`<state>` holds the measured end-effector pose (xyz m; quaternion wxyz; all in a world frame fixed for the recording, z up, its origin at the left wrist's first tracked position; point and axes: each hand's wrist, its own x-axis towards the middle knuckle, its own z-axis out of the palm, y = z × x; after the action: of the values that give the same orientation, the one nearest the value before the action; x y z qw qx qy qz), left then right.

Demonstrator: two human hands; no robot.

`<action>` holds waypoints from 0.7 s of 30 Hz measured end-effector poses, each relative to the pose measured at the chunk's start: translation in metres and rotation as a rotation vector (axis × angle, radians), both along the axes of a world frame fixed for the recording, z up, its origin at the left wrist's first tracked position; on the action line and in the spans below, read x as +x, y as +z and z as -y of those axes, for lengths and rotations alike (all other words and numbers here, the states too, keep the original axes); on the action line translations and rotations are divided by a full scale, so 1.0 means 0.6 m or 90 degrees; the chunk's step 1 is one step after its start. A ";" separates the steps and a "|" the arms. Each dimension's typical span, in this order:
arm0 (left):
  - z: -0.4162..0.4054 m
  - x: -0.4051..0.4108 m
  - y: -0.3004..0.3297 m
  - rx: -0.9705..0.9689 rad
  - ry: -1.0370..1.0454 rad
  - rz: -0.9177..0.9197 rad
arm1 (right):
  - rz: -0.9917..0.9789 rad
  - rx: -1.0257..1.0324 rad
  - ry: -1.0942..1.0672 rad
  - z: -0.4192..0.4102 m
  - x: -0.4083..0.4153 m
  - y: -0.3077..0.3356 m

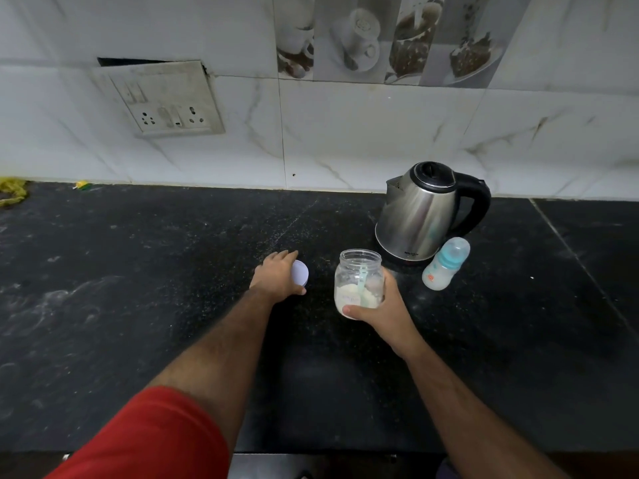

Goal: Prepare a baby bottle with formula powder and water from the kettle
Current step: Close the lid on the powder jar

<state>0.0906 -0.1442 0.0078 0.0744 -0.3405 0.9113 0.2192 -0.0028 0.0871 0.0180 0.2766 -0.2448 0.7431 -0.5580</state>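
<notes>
While hands grip lid (300, 273) and jar (359, 283), speckled black counter (138, 271) meets marbled tiles (345, 133).

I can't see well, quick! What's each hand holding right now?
Left hand: closed on the white lid, at the counter.
Right hand: closed around the open powder jar.

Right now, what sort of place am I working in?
Most likely a home kitchen: a dark stone countertop against a tiled wall with cup-print tiles, a socket panel and a steel electric kettle standing on it.
</notes>
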 end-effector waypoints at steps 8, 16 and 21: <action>-0.026 -0.020 0.003 0.064 0.091 -0.127 | 0.007 0.014 -0.004 -0.029 -0.003 0.020; -0.095 -0.049 0.098 0.639 0.355 -0.509 | 0.082 -0.057 0.011 -0.052 0.007 0.045; -0.136 -0.045 0.127 0.842 0.288 -0.620 | 0.123 -0.130 0.047 -0.066 0.023 0.067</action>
<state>0.0639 -0.0628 0.0841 -0.1877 -0.2690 0.4361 0.8380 0.0113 0.1267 0.0580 0.3405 -0.2441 0.6428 -0.6414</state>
